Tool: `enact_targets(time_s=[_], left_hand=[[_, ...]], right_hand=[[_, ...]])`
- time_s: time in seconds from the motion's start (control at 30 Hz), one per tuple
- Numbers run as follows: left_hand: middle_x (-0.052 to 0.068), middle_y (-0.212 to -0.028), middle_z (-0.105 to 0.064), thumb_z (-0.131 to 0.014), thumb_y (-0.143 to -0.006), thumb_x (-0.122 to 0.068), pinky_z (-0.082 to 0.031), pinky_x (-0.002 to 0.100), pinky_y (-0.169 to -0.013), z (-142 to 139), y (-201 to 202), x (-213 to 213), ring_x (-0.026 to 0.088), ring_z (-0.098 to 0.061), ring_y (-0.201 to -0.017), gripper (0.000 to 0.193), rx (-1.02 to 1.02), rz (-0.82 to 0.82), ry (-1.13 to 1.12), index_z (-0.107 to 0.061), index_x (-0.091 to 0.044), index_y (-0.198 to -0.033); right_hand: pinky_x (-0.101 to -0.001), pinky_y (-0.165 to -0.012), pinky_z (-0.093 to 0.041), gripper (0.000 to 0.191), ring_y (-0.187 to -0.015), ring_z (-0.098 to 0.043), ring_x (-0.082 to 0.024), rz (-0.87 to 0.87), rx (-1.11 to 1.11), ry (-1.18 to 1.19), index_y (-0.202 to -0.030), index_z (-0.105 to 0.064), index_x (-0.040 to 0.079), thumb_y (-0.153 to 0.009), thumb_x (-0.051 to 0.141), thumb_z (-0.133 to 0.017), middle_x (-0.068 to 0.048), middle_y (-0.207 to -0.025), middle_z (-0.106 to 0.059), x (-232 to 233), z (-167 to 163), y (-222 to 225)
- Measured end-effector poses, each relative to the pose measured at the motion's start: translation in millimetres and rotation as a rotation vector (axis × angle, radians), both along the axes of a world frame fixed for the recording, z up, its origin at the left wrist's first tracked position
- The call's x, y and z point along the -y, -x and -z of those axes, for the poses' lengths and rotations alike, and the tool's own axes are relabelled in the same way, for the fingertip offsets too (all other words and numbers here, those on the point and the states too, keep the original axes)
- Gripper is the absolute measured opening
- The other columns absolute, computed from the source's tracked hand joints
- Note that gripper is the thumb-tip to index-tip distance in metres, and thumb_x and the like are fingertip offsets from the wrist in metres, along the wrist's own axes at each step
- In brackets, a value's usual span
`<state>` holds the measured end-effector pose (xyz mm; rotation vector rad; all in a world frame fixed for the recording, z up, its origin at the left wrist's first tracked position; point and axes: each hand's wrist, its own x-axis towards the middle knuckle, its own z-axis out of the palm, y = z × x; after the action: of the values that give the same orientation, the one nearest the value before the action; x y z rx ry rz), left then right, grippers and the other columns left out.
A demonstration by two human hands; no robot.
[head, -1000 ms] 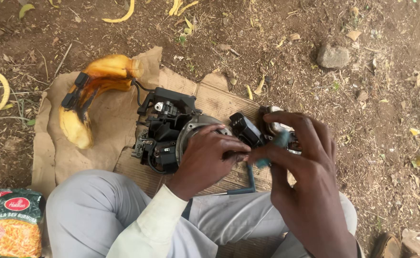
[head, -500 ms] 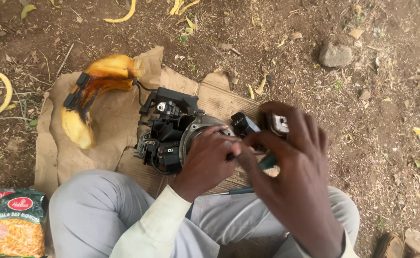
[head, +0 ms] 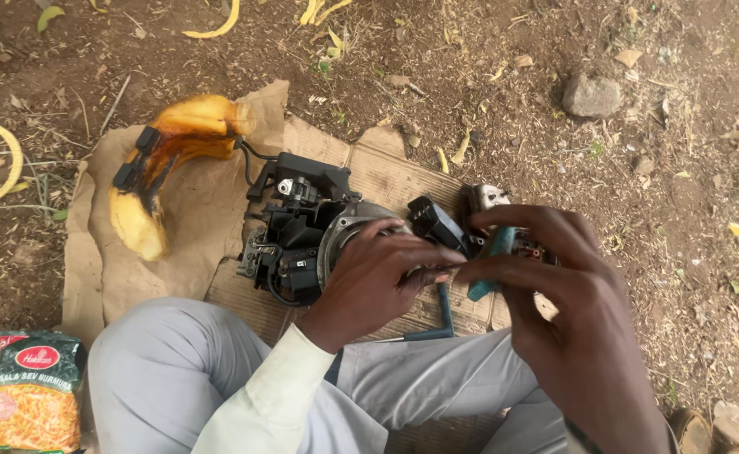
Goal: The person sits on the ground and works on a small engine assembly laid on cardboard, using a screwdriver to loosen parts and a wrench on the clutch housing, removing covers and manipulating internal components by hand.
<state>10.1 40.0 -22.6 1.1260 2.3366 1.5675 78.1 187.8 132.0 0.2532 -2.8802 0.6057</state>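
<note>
1. Black engine (head: 306, 231) on the cardboard (head: 193, 210).
2. Left hand (head: 378, 273), fingers curled, rests on the engine's round metal housing (head: 344, 231).
3. Right hand (head: 554, 294), just right of the engine, pinches a small teal-handled tool (head: 491, 256).
4. Yellow cover (head: 163, 168) lies left of the engine.

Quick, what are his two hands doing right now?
Left hand: fingers curled, resting on the black engine part; whether it grips anything cannot be told.
Right hand: closed on a teal-handled tool.
</note>
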Motion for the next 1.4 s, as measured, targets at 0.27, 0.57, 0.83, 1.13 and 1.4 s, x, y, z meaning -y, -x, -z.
enact_targets(time_s=[0.27,0.57,0.83,1.13,1.4], left_hand=[[-0.003,-0.094,-0.08,-0.078,-0.086,-0.031,-0.042,0.042,-0.104,10,-3,-8,0.022,-0.068,-0.098,0.014,-0.031,-0.178,0.039,-0.083,-0.023,-0.096],[0.001,-0.083,-0.076,-0.085,-0.078,-0.039,-0.048,0.039,-0.085,-9,3,-11,0.02,-0.071,-0.083,0.029,0.153,-0.154,0.126,-0.075,-0.013,-0.086],[0.005,-0.087,-0.078,-0.072,-0.092,-0.018,-0.043,0.045,-0.114,-5,6,-6,0.022,-0.073,-0.084,0.014,0.004,-0.034,0.003,-0.081,-0.017,-0.102],[0.002,-0.072,-0.072,-0.086,-0.075,-0.025,-0.05,0.039,-0.087,-15,1,-11,0.021,-0.069,-0.079,0.017,0.137,-0.202,0.06,-0.074,-0.013,-0.076],[0.006,-0.104,-0.079,-0.074,-0.089,-0.014,-0.042,0.048,-0.105,-4,2,-7,0.021,-0.072,-0.102,0.014,-0.14,-0.061,-0.036,-0.079,-0.013,-0.102]], right_hand=[[-0.0329,-0.095,-0.053,0.034,-0.113,-0.062,-0.018,0.303,-0.197,0.891,-0.116,-0.07,0.004,-0.098,-0.017,-0.05,-0.011,-0.13,-0.067,-22,63,-12],[-0.0269,-0.083,-0.057,0.021,-0.091,-0.071,-0.013,0.417,-0.074,1.11,-0.111,-0.074,-0.002,-0.09,-0.004,-0.076,-0.01,-0.102,-0.076,-1,135,-17],[-0.0289,-0.107,-0.049,0.016,-0.122,-0.061,-0.017,0.232,-0.309,0.724,-0.113,-0.073,-0.004,-0.098,-0.006,-0.069,-0.012,-0.122,-0.071,21,113,-9],[-0.0278,-0.091,-0.054,0.026,-0.104,-0.067,-0.015,0.333,-0.233,0.955,-0.115,-0.07,-0.007,-0.089,-0.009,-0.076,-0.009,-0.11,-0.069,24,108,-8],[-0.0237,-0.073,-0.049,0.021,-0.088,-0.062,-0.01,0.43,-0.297,0.739,-0.111,-0.072,-0.005,-0.092,-0.007,-0.077,-0.005,-0.104,-0.068,19,125,-13]])
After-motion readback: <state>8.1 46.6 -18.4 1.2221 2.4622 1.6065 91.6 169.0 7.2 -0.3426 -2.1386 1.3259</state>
